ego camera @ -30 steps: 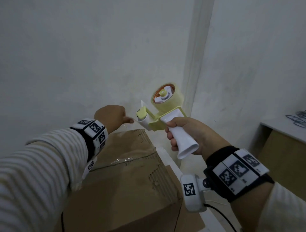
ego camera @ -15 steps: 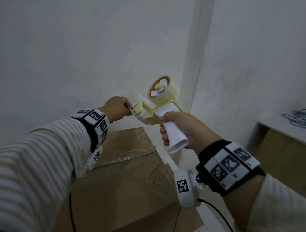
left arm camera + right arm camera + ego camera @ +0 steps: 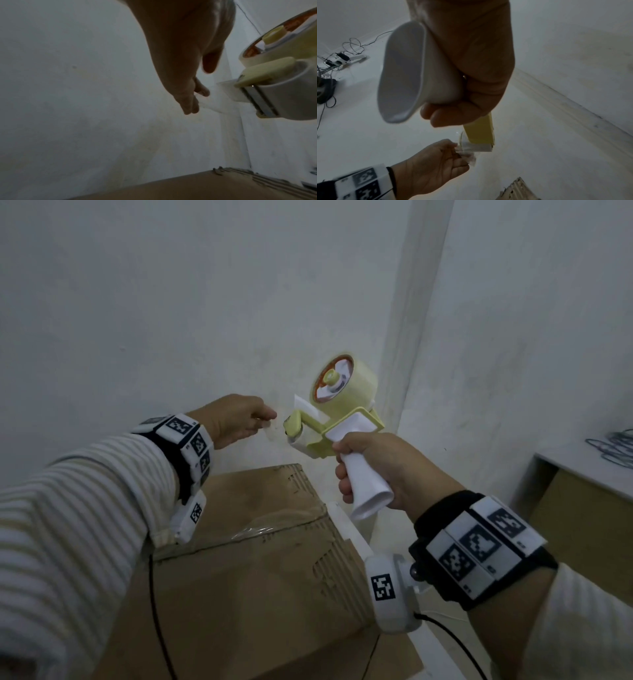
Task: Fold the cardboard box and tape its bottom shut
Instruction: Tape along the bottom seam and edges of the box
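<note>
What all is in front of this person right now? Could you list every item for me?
cardboard box: one, brown, low in the middle, below both hands, clear tape across its seam
tape dispenser: one, pale yellow with white handle, held up above the box
tape roll: one, clear, on the dispenser
tape end: one, clear, between dispenser and left fingertips
cables: a bundle, dark, on the white surface at the far right
power strip and wires: white and dark, on the floor
left hand: pinches the tape end
right hand: grips the dispenser handle
</note>
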`<state>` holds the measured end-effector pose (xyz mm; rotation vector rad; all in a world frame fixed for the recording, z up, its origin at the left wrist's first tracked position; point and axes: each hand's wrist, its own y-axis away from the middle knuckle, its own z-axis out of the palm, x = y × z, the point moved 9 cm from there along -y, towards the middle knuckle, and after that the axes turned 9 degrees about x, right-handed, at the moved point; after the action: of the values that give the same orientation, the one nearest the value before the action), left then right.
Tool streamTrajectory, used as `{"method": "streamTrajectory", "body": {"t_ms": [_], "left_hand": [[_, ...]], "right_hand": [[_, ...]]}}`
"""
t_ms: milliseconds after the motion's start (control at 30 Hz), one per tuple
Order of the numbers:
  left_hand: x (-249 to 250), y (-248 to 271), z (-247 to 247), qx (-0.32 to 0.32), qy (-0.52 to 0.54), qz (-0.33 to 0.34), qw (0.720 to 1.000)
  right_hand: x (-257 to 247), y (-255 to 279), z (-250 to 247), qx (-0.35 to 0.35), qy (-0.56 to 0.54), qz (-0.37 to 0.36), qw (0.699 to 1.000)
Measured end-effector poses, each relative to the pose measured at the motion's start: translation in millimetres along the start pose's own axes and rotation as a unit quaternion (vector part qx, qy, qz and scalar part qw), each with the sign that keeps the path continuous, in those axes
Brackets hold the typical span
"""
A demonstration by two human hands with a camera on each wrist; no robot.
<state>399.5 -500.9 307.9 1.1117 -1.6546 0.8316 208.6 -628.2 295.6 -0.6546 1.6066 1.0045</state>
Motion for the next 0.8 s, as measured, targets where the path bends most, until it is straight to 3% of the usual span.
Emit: {"method": "streamTrajectory", "body": {"t_ms": [167, 267, 400, 533, 800], "left_hand": [[4, -8, 10, 0.032, -0.211, 0.04, 0.976], [9, -16, 30, 0.013, -0.334, 0.111, 0.936], [-3, -25, 52, -0.037, -0.453, 0.12, 0.882], [-18, -32, 66, -0.076, -0.511, 0.149, 0.843], [-33, -41, 82, -0.128, -0.559, 0.163, 0.803]], "right_hand": [[0, -6, 6, 0.006, 0.056, -0.013, 0.998], [0, -13, 10, 0.024, 0.114, -0.03, 0.993], [-2, -21, 15, 0.039, 0.173, -0.046, 0.983], [-1, -27, 20, 0.041, 0.207, -0.041, 0.977], [2, -35, 21, 0.039, 0.239, -0.032, 0.97]]}}
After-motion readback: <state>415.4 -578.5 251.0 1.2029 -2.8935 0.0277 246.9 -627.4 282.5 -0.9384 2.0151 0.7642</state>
